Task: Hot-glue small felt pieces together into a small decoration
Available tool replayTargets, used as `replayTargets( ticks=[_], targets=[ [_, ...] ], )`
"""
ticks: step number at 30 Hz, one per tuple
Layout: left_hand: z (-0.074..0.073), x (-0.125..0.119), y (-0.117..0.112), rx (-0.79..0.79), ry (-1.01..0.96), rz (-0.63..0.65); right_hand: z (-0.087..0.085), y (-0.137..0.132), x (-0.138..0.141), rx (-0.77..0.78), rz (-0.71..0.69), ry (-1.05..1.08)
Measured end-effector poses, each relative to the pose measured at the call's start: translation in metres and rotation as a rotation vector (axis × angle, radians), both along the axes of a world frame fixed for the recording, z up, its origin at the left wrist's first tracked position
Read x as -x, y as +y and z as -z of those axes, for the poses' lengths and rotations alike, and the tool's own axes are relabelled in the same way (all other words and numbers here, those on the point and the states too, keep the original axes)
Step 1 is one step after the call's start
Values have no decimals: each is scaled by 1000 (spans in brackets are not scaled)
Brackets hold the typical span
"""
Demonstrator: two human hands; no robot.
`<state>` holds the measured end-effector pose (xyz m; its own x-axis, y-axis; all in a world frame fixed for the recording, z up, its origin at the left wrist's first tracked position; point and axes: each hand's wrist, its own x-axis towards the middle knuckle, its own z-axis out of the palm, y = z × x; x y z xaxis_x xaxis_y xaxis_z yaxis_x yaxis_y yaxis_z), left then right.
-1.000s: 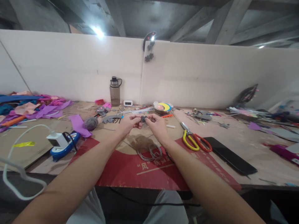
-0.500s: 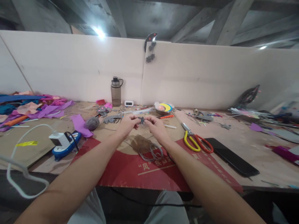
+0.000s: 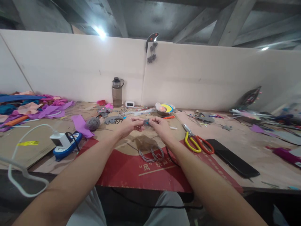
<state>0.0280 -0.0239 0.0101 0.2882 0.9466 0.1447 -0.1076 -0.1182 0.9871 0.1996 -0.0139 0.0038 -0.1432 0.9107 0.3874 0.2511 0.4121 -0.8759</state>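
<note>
A small dark grey piece (image 3: 146,121), which looks like felt, is held up above the middle of the table; its exact shape is blurred. My right hand (image 3: 160,127) pinches it from the right between thumb and fingers. From the other side, my left hand (image 3: 130,126) has its bent fingertips against the piece's left edge. Below my hands, a loose coil of grey cord (image 3: 151,154) lies on the red and brown cardboard sheet (image 3: 131,175). Scissors (image 3: 194,139) with one yellow and one red handle rest right of my right hand.
A black phone (image 3: 232,158) lies at the right front. On the left are a blue power strip (image 3: 67,147) with a white plug, grey yarn (image 3: 93,124) and felt scraps (image 3: 30,109). Behind stand a bottle (image 3: 117,93), a small clock (image 3: 129,104) and a bowl (image 3: 162,112).
Both hands have shifted slightly right with the grey piece. My left fingers have changed their position against it and look a little less tightly pinched.
</note>
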Motion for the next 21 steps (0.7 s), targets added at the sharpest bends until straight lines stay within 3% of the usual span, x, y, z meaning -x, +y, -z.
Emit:
replayTargets(
  ticks=[3,10,14,17,21],
  targets=[
    [-2,3,1,-32,63,-63,0,-1,-1,-42,7,-84],
    [1,-1,-1,-447,580,-204,5,-4,3,-266,51,-365],
    [2,-4,-5,-581,779,-282,6,-8,4,-321,30,-404],
    [1,-5,-6,-516,764,-314,5,-8,5,-290,-13,-336],
    [2,-2,-3,-324,515,-363,8,-5,7,-205,-41,-175]
  ],
)
